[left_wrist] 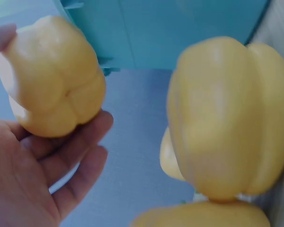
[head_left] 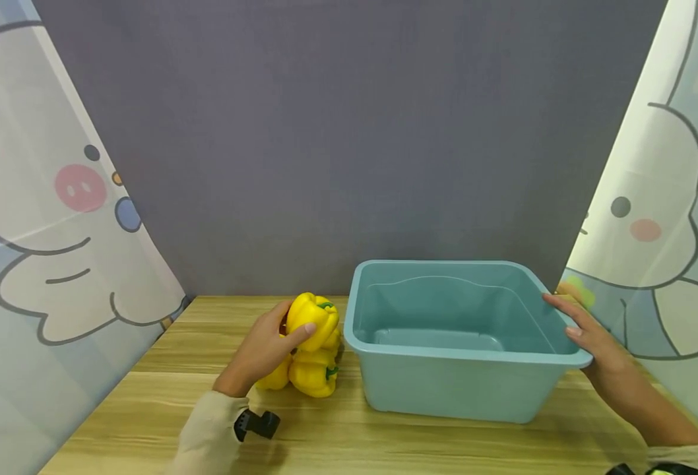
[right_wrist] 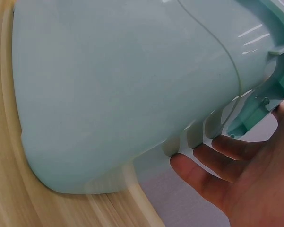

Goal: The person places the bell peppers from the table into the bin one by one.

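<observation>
My left hand holds a yellow bell pepper between thumb and fingers, above other yellow peppers. In the left wrist view this pepper shows its lobed bottom. Below it, a yellow pepper with a green stem lies on the table, and another pepper is partly hidden by the hand. A blue-green plastic bin stands upright to the right. At its right rim, my right hand grips with the thumb over the edge; in the right wrist view several fingertips touch the outer wall.
The wood-grain table runs up to a grey backdrop. Printed cartoon curtains hang on both sides. The peppers sit close to the bin's left wall. A black wrist strap with a camera is on the left sleeve.
</observation>
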A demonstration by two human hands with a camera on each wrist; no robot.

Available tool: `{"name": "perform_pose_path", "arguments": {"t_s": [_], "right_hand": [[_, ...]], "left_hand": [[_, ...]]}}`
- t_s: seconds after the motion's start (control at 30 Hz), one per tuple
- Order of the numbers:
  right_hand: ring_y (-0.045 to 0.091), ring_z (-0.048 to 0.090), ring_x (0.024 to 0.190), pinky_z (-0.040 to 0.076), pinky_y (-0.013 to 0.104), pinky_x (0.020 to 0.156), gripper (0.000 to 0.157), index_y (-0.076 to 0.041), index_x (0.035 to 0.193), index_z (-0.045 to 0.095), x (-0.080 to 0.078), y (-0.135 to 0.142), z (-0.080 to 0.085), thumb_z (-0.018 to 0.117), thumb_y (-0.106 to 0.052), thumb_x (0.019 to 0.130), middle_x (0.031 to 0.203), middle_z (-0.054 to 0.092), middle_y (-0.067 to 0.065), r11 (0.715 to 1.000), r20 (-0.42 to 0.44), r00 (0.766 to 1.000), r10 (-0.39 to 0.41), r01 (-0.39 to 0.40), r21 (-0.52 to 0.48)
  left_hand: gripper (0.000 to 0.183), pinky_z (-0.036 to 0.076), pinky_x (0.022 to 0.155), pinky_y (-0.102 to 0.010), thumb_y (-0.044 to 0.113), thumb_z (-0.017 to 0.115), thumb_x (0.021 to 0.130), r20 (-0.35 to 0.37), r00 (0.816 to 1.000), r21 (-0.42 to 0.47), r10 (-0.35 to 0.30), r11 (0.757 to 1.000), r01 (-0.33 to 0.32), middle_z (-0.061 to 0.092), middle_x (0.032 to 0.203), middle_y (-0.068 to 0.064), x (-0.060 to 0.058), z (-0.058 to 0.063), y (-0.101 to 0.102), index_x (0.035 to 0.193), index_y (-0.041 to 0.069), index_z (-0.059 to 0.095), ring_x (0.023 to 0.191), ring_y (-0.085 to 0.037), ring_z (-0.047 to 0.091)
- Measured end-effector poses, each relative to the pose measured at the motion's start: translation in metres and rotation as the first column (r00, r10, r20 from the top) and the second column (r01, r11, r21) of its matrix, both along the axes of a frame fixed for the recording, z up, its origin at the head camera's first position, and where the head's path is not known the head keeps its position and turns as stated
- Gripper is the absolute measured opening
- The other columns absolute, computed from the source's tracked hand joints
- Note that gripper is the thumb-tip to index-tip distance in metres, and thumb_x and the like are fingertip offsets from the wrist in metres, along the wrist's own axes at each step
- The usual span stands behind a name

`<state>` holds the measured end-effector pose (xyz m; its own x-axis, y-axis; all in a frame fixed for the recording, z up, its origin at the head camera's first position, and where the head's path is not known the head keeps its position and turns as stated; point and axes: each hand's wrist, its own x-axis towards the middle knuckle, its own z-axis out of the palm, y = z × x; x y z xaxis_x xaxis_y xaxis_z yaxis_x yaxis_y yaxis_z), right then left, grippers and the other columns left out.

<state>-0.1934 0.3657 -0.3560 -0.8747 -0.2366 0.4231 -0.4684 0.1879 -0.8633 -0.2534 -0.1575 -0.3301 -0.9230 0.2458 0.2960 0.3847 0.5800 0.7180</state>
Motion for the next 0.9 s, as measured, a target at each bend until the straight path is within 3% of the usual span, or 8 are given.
{"name": "perform_pose_path", "arguments": {"t_s": [0.43,0.7,0.9], "right_hand": [[0.005,0.048,0.118,0.046,0.023,0.083,0.053,-0.015,0.160,0.024,0.003,-0.003,0.002,0.023,-0.008,0.107,0.156,0.020,-0.007,1.000,-0.019,1.000,0.004,-0.004,0.007],[0.006,0.049,0.118,0.046,0.024,0.084,0.054,-0.014,0.160,0.023,0.003,-0.004,0.002,0.021,-0.007,0.107,0.158,0.018,-0.007,1.000,-0.021,1.000,0.023,-0.023,-0.003],[0.005,0.048,0.118,0.045,0.024,0.083,0.054,-0.015,0.160,0.023,0.002,-0.003,0.002,0.021,-0.008,0.106,0.159,0.017,-0.008,1.000,-0.013,1.000,0.010,-0.010,-0.007]], "left_hand": [[0.072,0.051,0.087,-0.042,0.068,0.059,0.090,0.041,0.995,0.078,0.087,0.993,-0.090,0.063,0.120,-0.004,-0.011,0.004,0.023,0.139,0.016,0.050,0.100,-0.021,0.061],[0.071,0.050,0.087,-0.042,0.068,0.058,0.091,0.030,0.995,0.128,0.094,0.987,-0.097,0.063,0.113,-0.007,-0.021,0.003,0.024,0.135,0.013,0.051,0.095,-0.023,0.059],[0.065,0.049,0.087,-0.040,0.063,0.055,0.095,0.033,0.997,0.203,0.066,0.977,-0.071,0.061,0.111,-0.009,-0.024,0.010,0.026,0.133,0.010,0.051,0.093,-0.024,0.058]]}}
